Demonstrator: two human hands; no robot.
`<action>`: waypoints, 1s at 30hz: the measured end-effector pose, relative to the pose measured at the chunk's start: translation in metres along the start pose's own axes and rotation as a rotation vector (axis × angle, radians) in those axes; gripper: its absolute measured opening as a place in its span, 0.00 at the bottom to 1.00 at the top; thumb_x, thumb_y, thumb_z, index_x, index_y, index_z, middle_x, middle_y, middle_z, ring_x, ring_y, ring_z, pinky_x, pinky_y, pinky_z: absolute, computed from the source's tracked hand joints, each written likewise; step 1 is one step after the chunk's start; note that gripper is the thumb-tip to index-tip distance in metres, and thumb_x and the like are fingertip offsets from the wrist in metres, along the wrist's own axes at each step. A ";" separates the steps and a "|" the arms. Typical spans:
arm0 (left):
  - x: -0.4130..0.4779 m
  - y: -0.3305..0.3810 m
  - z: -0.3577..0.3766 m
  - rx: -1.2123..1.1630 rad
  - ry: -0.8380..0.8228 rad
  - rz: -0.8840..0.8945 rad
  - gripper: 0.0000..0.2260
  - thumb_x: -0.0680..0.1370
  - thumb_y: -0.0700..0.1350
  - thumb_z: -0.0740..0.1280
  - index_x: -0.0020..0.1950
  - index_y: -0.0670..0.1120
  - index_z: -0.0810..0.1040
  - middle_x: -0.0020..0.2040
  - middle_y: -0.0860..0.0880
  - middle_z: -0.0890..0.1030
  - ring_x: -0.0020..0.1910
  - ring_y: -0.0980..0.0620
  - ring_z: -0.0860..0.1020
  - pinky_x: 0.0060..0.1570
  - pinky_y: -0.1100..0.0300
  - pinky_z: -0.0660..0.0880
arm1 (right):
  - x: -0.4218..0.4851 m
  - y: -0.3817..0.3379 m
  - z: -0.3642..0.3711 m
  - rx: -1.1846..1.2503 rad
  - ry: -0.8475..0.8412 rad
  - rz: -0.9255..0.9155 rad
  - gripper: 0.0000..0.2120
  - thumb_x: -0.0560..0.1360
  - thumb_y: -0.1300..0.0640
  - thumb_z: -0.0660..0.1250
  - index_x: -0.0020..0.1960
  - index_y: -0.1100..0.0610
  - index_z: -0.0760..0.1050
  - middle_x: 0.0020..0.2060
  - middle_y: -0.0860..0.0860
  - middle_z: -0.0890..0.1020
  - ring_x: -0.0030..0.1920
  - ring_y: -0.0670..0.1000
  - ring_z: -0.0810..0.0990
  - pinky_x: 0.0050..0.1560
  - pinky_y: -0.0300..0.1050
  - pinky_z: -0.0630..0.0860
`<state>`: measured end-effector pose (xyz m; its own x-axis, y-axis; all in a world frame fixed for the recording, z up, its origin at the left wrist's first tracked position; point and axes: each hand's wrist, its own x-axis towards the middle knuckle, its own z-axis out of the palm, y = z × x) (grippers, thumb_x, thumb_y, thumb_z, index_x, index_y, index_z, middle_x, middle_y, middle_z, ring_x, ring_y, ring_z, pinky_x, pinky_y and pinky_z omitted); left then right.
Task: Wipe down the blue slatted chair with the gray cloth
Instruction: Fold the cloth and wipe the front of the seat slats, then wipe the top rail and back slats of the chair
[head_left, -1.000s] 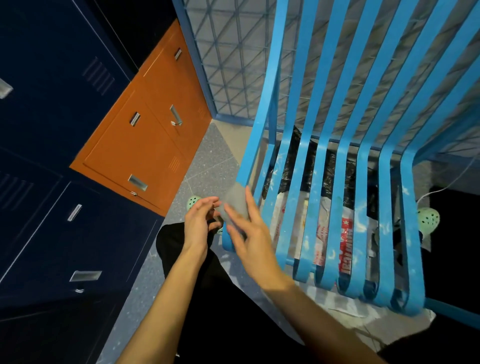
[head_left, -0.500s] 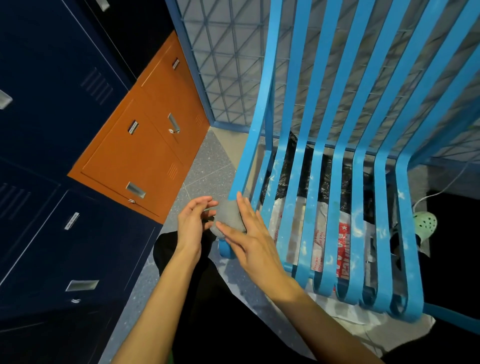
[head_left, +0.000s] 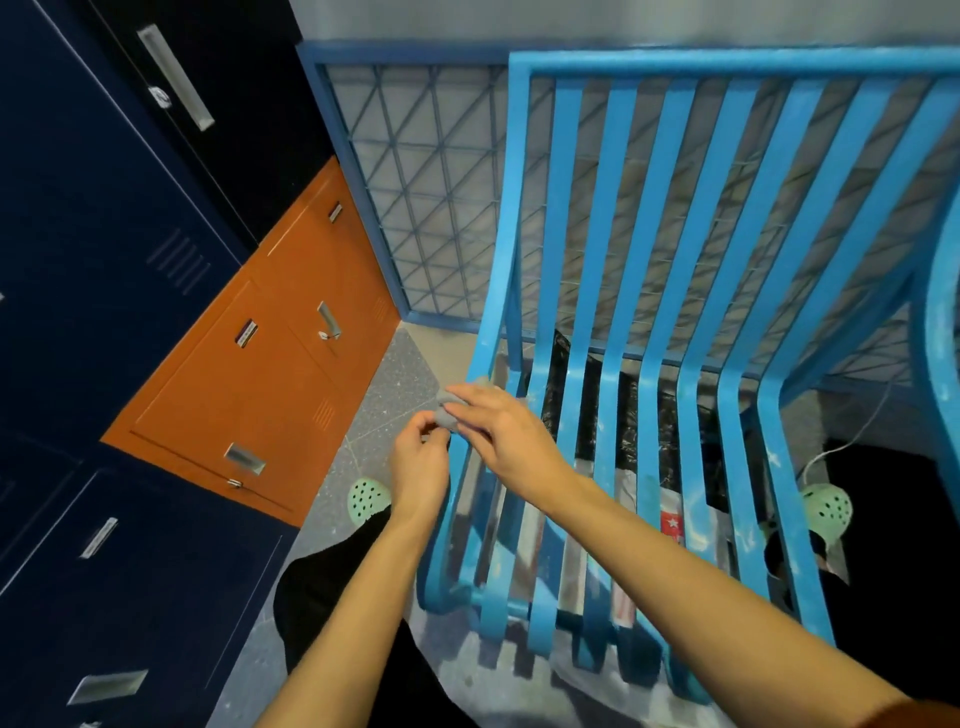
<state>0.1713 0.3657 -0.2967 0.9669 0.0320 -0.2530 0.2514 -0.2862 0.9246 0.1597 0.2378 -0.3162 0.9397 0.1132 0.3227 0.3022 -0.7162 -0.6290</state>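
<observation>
left hand (head_left: 418, 467): fingers curled, pinching the near end of the gray cloth (head_left: 448, 415).
right hand (head_left: 506, 431): fingers and thumb pinch its far side.
gray cloth: bunched between both hands, against the leftmost seat slat.
blue slatted chair (head_left: 727, 62): right of and beyond the grip.
orange cabinet (head_left: 270, 374): left, farther off.

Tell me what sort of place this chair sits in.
Likely a locker or changing room: tall navy metal lockers line the left, low orange metal lockers with recessed handles stand beside them, and a blue-framed wire mesh panel closes the corner behind the blue slatted chair.
</observation>
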 end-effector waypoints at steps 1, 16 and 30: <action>0.003 0.003 0.004 0.048 -0.005 0.018 0.09 0.79 0.39 0.61 0.44 0.49 0.77 0.39 0.51 0.78 0.37 0.55 0.72 0.37 0.58 0.66 | 0.000 0.001 0.000 -0.018 0.000 -0.012 0.15 0.80 0.58 0.64 0.66 0.57 0.77 0.67 0.50 0.76 0.67 0.50 0.73 0.70 0.52 0.68; 0.055 0.031 0.057 0.448 -0.017 0.129 0.18 0.83 0.51 0.54 0.70 0.49 0.68 0.66 0.46 0.76 0.60 0.45 0.75 0.55 0.49 0.72 | 0.107 0.063 -0.040 -0.305 -0.037 -0.123 0.04 0.76 0.63 0.69 0.46 0.62 0.83 0.60 0.57 0.79 0.55 0.59 0.77 0.54 0.57 0.77; 0.063 0.038 0.064 0.575 -0.063 0.178 0.14 0.82 0.54 0.55 0.63 0.49 0.72 0.58 0.47 0.78 0.56 0.44 0.77 0.48 0.51 0.70 | 0.092 0.088 -0.056 -0.111 -0.167 -0.170 0.20 0.76 0.68 0.67 0.67 0.57 0.77 0.70 0.53 0.73 0.70 0.52 0.72 0.71 0.39 0.66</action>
<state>0.2386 0.2960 -0.2957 0.9831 -0.1162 -0.1411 0.0050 -0.7545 0.6563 0.2643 0.1463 -0.3020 0.8929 0.3438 0.2907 0.4476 -0.7471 -0.4913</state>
